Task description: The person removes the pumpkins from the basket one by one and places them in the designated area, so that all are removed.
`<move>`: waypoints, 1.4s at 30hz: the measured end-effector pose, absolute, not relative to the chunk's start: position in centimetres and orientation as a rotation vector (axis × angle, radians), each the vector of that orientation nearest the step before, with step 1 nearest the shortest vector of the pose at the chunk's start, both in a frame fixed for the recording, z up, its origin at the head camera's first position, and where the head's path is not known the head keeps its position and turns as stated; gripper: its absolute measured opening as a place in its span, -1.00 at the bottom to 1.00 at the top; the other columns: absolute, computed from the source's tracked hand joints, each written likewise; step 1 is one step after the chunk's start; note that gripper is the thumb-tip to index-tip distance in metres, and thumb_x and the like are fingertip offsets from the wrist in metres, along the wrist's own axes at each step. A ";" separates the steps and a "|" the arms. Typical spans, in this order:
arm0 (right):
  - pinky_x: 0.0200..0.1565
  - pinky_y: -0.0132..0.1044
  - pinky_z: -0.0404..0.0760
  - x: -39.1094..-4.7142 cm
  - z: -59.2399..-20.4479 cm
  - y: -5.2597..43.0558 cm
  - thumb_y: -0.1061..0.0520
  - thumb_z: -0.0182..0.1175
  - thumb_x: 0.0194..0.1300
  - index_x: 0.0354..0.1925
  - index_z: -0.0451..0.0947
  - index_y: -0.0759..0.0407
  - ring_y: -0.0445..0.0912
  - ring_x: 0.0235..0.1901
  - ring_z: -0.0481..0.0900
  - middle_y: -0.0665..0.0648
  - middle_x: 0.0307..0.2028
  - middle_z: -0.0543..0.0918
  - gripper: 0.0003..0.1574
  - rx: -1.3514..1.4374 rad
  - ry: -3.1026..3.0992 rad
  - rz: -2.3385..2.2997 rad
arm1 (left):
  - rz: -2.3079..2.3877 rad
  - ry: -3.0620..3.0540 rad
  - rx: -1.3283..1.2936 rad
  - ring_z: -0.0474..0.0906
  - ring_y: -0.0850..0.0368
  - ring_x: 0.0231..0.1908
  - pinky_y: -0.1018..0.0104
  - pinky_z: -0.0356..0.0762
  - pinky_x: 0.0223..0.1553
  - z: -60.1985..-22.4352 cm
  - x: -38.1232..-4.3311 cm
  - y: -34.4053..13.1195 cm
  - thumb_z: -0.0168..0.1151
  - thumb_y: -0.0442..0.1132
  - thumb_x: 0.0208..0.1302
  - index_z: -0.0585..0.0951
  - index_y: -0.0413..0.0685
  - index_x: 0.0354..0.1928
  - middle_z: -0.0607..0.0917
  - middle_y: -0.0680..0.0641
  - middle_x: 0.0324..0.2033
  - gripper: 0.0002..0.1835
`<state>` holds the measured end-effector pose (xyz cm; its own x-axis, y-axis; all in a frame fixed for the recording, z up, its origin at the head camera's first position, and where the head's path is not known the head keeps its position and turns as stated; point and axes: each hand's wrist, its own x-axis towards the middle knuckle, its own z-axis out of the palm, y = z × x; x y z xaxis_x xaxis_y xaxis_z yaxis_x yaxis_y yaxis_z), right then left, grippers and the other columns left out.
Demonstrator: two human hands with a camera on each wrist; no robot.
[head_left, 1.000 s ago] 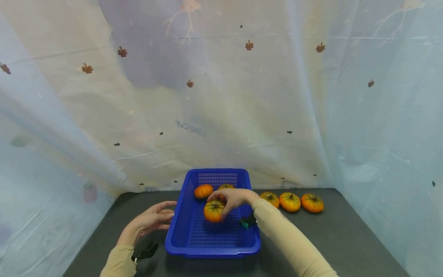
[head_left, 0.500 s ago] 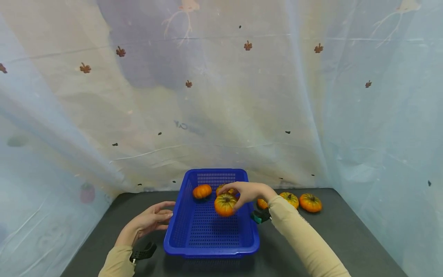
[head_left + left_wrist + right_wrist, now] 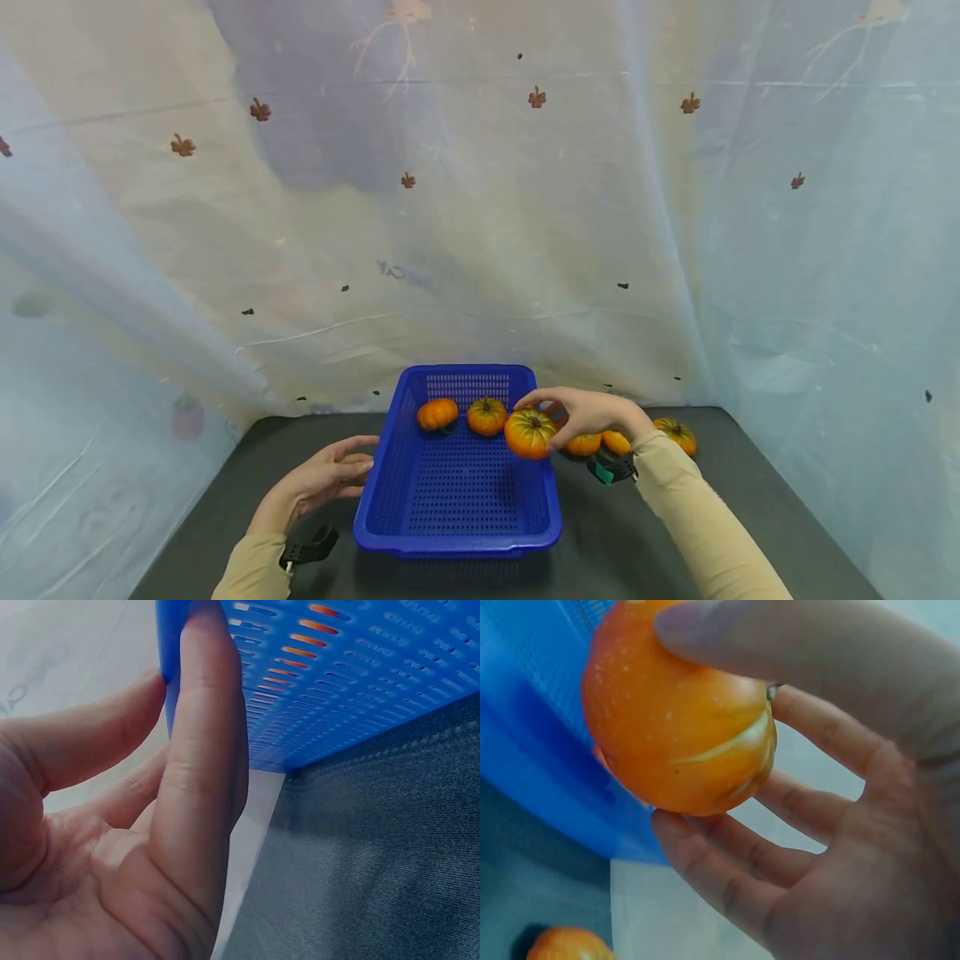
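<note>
A small orange pumpkin with green-yellow streaks (image 3: 530,433) is in my right hand (image 3: 592,412), held up at the right rim of the blue plastic basket (image 3: 457,546). In the right wrist view, the thumb (image 3: 705,630) lies on one side of the pumpkin and the fingers (image 3: 727,877) curve round the other. Two more pumpkins sit in the basket's far part, one at left (image 3: 437,414) and one at right (image 3: 487,417). My left hand (image 3: 326,475) touches the basket's left side, its fingers (image 3: 199,750) fairly straight against the rim.
Right of the basket, several pumpkins stand in a row on the dark table (image 3: 720,517); the outermost pumpkin (image 3: 677,435) is partly behind the right sleeve (image 3: 697,508). A patterned plastic sheet (image 3: 480,208) hangs behind and along both sides.
My right hand has carried the pumpkin from over the basket's middle to its right rim. The far right pumpkin in the basket has come into full view. My left hand stays in place.
</note>
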<state>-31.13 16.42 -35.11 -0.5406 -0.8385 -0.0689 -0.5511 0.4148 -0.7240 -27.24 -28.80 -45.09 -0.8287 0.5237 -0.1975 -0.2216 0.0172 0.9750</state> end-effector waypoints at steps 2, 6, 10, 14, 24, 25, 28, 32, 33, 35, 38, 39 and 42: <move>0.13 -0.06 0.45 -31.0 -35.3 17.2 0.20 0.35 0.18 0.35 0.27 0.14 0.11 0.18 0.37 0.15 0.29 0.33 -0.19 -1.174 2.255 -0.933 | 1.869 1.771 0.299 0.53 -0.15 0.06 -0.05 0.52 0.02 -45.1 -27.3 -28.8 0.09 -0.26 0.42 -0.04 -0.25 0.45 0.61 -0.22 0.02 -0.28; 0.14 -0.06 0.44 -30.7 -35.6 18.6 0.20 0.35 0.17 0.35 0.26 0.19 0.17 0.20 0.34 0.18 0.28 0.33 -0.18 -1.154 2.253 -0.953 | 1.874 1.760 0.290 0.53 -0.15 0.07 -0.05 0.51 0.03 -45.2 -27.4 -28.9 0.09 -0.27 0.41 -0.03 -0.24 0.45 0.59 -0.23 0.05 -0.28; 0.14 -0.07 0.44 -30.4 -35.8 19.7 0.21 0.35 0.16 0.35 0.25 0.21 0.16 0.18 0.35 0.17 0.27 0.35 -0.16 -1.129 2.254 -0.975 | 1.870 1.777 0.302 0.53 -0.15 0.06 -0.06 0.51 0.02 -45.2 -27.3 -29.0 0.08 -0.27 0.42 -0.04 -0.27 0.45 0.56 -0.26 0.09 -0.29; 0.10 -0.10 0.46 -30.1 -36.0 20.7 0.21 0.36 0.13 0.34 0.27 0.22 0.16 0.13 0.38 0.17 0.24 0.38 -0.16 -1.115 2.258 -0.994 | 1.867 1.786 0.292 0.54 -0.15 0.05 -0.07 0.50 0.03 -45.3 -27.3 -29.0 0.10 -0.25 0.42 -0.03 -0.27 0.45 0.55 -0.27 0.10 -0.27; 0.06 -0.16 0.50 -29.1 -36.8 23.4 0.21 0.39 0.11 0.33 0.28 0.19 0.15 0.12 0.38 0.14 0.23 0.37 -0.15 -1.042 2.319 -0.969 | 1.877 1.790 0.254 0.54 -0.18 0.05 -0.09 0.50 0.02 -45.5 -27.4 -29.0 0.12 -0.25 0.40 0.00 -0.25 0.44 0.57 -0.25 0.08 -0.28; 0.06 -0.15 0.50 -29.0 -36.9 23.7 0.21 0.39 0.10 0.33 0.28 0.20 0.16 0.11 0.38 0.16 0.22 0.37 -0.14 -1.025 2.317 -0.984 | 1.876 1.789 0.258 0.54 -0.18 0.05 -0.09 0.50 0.02 -45.5 -27.5 -29.0 0.12 -0.25 0.40 0.00 -0.26 0.44 0.57 -0.25 0.08 -0.28; 0.05 -0.09 0.50 -28.7 -37.4 24.3 0.20 0.40 0.09 0.33 0.28 0.19 0.18 0.10 0.37 0.18 0.23 0.35 -0.13 -0.985 2.319 -1.014 | 1.870 1.785 0.271 0.54 -0.17 0.05 -0.08 0.51 0.01 -45.5 -27.4 -29.0 0.10 -0.25 0.42 -0.02 -0.27 0.44 0.57 -0.25 0.08 -0.29; 0.05 0.02 0.48 -28.6 -38.3 25.0 0.20 0.38 0.11 0.34 0.27 0.18 0.21 0.11 0.35 0.21 0.25 0.32 -0.14 -0.992 2.316 -1.038 | 1.867 1.778 0.269 0.54 -0.16 0.05 -0.06 0.51 0.02 -45.4 -27.4 -29.0 0.10 -0.25 0.42 -0.05 -0.28 0.45 0.56 -0.25 0.09 -0.26; 0.06 0.05 0.47 -28.6 -38.6 25.2 0.20 0.37 0.12 0.34 0.27 0.19 0.23 0.12 0.34 0.23 0.25 0.31 -0.15 -1.003 2.312 -1.046 | 1.868 1.778 0.265 0.54 -0.16 0.05 -0.06 0.51 0.02 -45.3 -27.4 -29.0 0.11 -0.24 0.41 -0.06 -0.27 0.45 0.56 -0.25 0.09 -0.26; 0.07 0.12 0.44 -28.6 -39.1 25.5 0.21 0.36 0.14 0.34 0.26 0.21 0.28 0.15 0.31 0.27 0.26 0.29 -0.16 -1.020 2.304 -1.062 | 1.870 1.782 0.261 0.54 -0.16 0.05 -0.06 0.51 0.01 -45.2 -27.4 -29.0 0.11 -0.24 0.41 -0.06 -0.27 0.45 0.56 -0.25 0.09 -0.25; 0.08 0.17 0.40 -28.5 -40.0 25.9 0.20 0.36 0.15 0.34 0.25 0.23 0.32 0.18 0.26 0.30 0.27 0.27 -0.17 -1.025 2.306 -1.076 | 1.872 1.788 0.263 0.55 -0.16 0.04 -0.07 0.52 0.01 -45.2 -27.4 -28.9 0.11 -0.24 0.41 -0.06 -0.28 0.45 0.56 -0.25 0.08 -0.25; 0.08 0.17 0.40 -28.4 -40.4 26.0 0.20 0.36 0.15 0.34 0.25 0.24 0.32 0.20 0.24 0.31 0.28 0.26 -0.16 -1.020 2.302 -1.085 | 1.872 1.788 0.263 0.55 -0.15 0.04 -0.07 0.52 0.01 -45.2 -27.4 -28.9 0.11 -0.24 0.41 -0.06 -0.28 0.45 0.56 -0.24 0.08 -0.25; 0.07 0.07 0.45 -28.3 -41.3 26.3 0.20 0.35 0.16 0.35 0.23 0.26 0.29 0.21 0.25 0.31 0.29 0.25 -0.15 -1.006 2.288 -1.111 | 1.871 1.784 0.263 0.55 -0.15 0.04 -0.06 0.52 0.01 -45.2 -27.4 -28.8 0.11 -0.25 0.41 -0.05 -0.28 0.45 0.56 -0.24 0.08 -0.26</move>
<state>-28.29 26.29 -41.26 -0.6588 -0.7510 -0.0441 -0.4298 0.4238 -0.7973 -27.43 -28.81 -45.17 -0.8373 0.5008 -0.2194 -0.2430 0.0186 0.9698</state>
